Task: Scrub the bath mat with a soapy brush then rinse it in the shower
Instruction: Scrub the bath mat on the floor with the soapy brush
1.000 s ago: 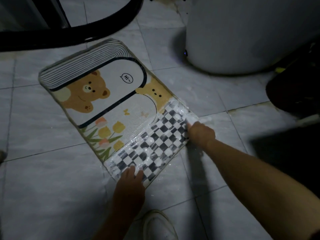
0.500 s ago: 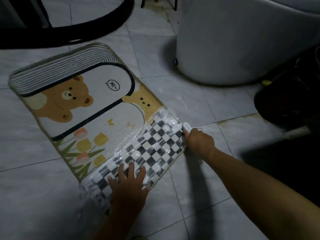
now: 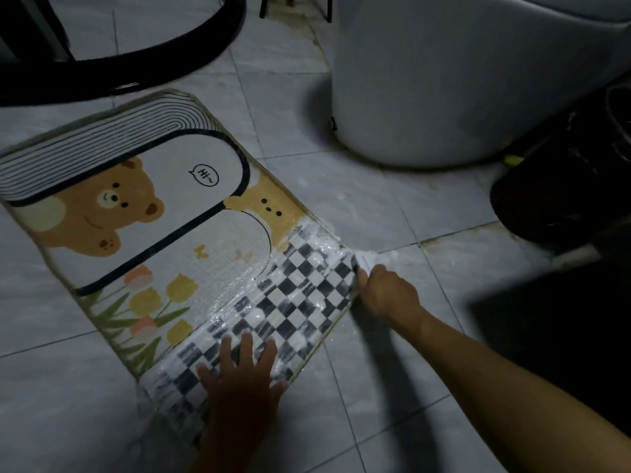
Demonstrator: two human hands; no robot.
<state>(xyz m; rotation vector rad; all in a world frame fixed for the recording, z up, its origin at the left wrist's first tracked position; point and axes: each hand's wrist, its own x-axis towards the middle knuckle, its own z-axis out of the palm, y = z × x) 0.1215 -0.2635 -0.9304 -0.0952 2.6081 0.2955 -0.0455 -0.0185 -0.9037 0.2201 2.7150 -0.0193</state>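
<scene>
Pins bath mat (image 3: pixel 136 233) under flat left hand (image 3: pixel 244 377); grips brush (image 3: pixel 367 259) in right hand (image 3: pixel 389 295) at edge; lies lengthwise ahead-left of both.

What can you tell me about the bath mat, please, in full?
The mat is rectangular, soft-looking and printed, lying flat and askew on the grey tiled floor. Its print shows two bears, a "Hi~" bubble, tulips, curved stripes at the far end and a black-and-white checkered near end. The checkered end is wet with white foam. The left hand presses flat on that end; the right hand grips a white brush at its right corner.
</scene>
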